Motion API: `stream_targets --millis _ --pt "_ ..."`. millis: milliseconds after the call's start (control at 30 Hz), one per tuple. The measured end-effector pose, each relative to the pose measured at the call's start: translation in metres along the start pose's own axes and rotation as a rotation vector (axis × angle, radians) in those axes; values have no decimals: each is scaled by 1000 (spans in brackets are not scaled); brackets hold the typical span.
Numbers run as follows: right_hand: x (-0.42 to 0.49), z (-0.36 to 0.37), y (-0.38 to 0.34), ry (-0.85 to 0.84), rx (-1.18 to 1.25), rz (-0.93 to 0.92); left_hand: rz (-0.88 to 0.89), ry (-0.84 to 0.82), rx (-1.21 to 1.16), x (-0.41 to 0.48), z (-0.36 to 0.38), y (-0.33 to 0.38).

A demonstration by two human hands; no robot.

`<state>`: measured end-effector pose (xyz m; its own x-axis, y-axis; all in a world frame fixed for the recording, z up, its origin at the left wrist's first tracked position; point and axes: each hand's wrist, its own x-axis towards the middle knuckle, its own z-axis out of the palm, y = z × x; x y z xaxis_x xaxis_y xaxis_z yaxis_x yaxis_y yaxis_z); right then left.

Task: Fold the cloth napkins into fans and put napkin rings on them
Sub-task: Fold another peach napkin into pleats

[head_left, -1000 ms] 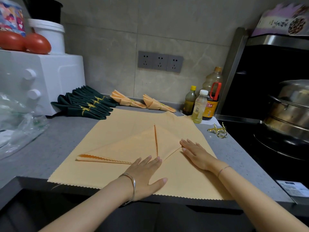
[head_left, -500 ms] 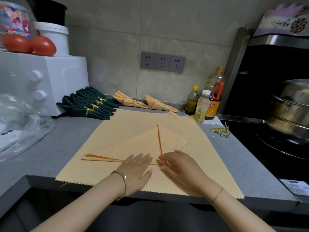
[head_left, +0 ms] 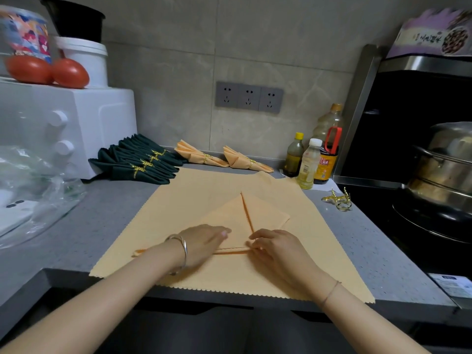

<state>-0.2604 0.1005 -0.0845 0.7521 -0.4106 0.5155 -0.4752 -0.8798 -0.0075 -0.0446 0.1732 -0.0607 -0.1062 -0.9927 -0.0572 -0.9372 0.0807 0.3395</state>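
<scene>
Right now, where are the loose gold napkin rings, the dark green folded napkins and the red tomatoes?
Loose gold napkin rings (head_left: pixel 337 200): head view, middle of the pile.
Dark green folded napkins (head_left: pixel 118 170): head view, the front napkin's cloth.
Red tomatoes (head_left: pixel 70 72): head view, middle of the right tomato.

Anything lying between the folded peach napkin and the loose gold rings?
Nothing visible: only flat peach cloth and bare counter separate the folded napkin from the gold rings. The left hand and right hand touch it.

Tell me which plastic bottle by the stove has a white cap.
The small clear bottle of pale yellow liquid, standing foremost; the dark olive bottle beside it has a yellow cap.
</scene>
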Motion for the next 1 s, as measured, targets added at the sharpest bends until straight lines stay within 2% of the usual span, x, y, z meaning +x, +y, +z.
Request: stream_targets --millis 67,133,267,300,400,433,567,700,767,833,900,1000 --pt "-11 -11 9 -34 58 45 6 24 -55 3 -9 -16" --pt "-23 -21 20 -61 102 69 53 50 26 4 -14 -25" --pt "-43 -25 34 -62 58 63 183 -2 459 10 -18 -29" --pt "-45 -24 35 -58 37 48 278 -15 595 9 -19 -28" --pt "-45 -25 34 -50 -42 -24 622 245 899 11 -24 -35" --pt "-43 -27 32 -48 -71 -53 694 311 889 13 -24 -42" --pt "-38 -28 27 -55 -145 -128 846 389 846 19 -25 -55" --pt "-33 -27 23 -46 -165 -118 782 360 652 26 -23 -64" --pt "-33 -26 22 -48 -130 -56 623 271 483 27 -22 -64" --pt "-33 -25 22 -63 -58 64 392 188 357 33 -25 -63" --pt "-32 -24 24 -95 44 198 160 77 87 39 -25 -60" --pt "-29 -20 24 -112 208 321 56 194 -289 52 -19 -54"
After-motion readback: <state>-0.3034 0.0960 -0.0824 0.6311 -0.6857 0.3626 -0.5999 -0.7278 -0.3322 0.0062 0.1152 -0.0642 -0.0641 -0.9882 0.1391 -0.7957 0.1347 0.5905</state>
